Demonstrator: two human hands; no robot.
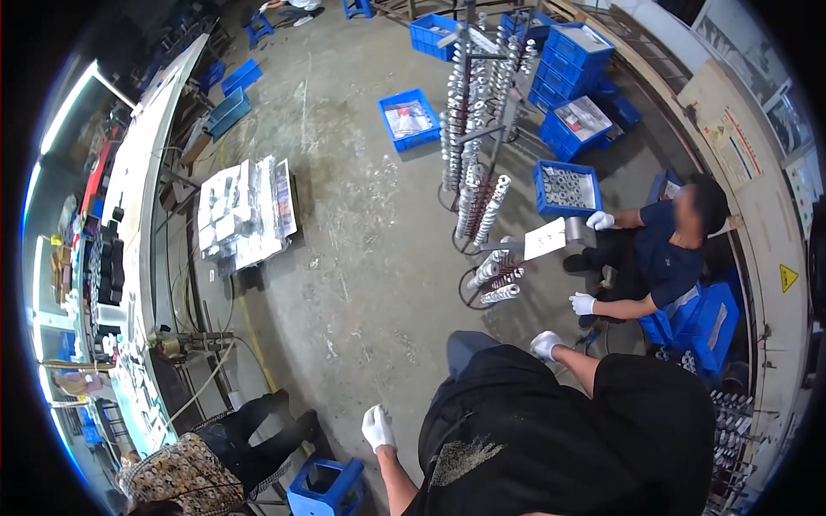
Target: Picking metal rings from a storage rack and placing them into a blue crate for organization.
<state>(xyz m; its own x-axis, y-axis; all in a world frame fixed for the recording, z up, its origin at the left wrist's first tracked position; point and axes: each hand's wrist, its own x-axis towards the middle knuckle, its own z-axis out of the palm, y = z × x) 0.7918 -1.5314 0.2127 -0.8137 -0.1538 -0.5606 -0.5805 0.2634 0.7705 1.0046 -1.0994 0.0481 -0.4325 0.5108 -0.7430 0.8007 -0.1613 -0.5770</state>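
My left hand (pixel 377 427), in a white glove, hangs at my left side above the floor, its fingers loosely bent and apart with nothing visible in them. A blue plastic stool (pixel 327 487) is the thing nearest to it. My right hand (pixel 545 346), also white-gloved, is out at my right side with relaxed fingers, and no object shows in it. Ahead of that hand is a tall rack (pixel 482 129) hung with columns of small silvery metal parts. A white paper sheet (pixel 545 238) is at the rack's near end. Neither hand touches anything.
On the right a seated co-worker (pixel 667 249) in white gloves faces the rack, near a blue crate of metal parts (pixel 568 188). Stacked blue crates (pixel 572 60) stand behind. A pile of wrapped sheets (pixel 245 213) lies left, before a long workbench (pixel 142 258). Another person (pixel 194 469) is lower left.
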